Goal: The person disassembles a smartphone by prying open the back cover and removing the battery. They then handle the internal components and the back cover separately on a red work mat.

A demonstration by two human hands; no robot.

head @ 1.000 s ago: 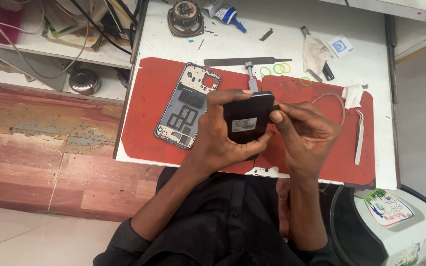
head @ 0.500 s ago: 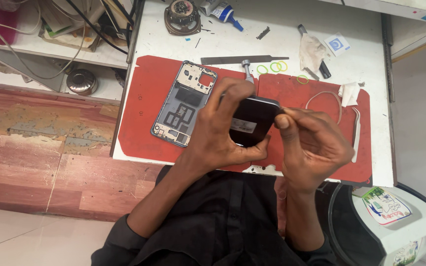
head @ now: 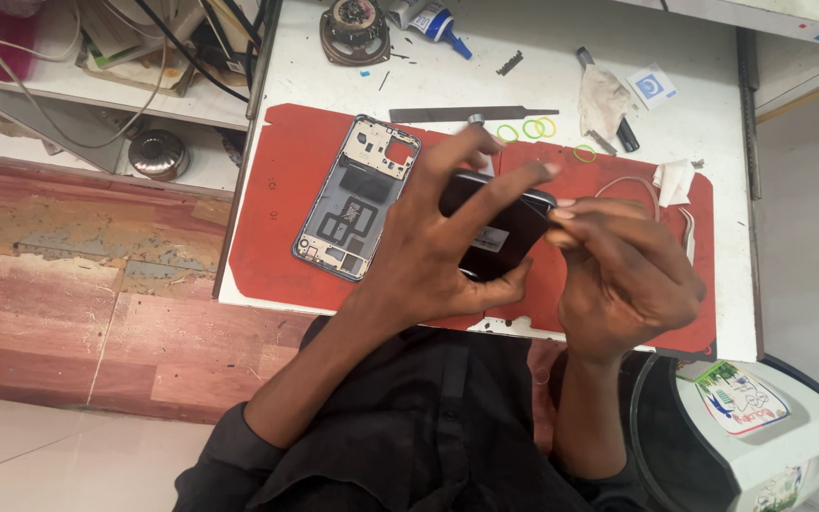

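Phone frame (head: 357, 199) already stripped, lies open on red mat (head: 277, 228); left hand (head: 438, 246) cradles black panel (head: 495, 232) above mat, right hand (head: 618, 275) pinches its corner edge; panel not yet back on frame

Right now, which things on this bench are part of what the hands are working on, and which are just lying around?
In hand:
- dark phone part, gripped by left hand
- right hand, fingertips at its edge
- opened phone frame on the red mat

Lying about:
- metal file
- yellow rubber rings
- crumpled cloth
- round speaker
- tweezers
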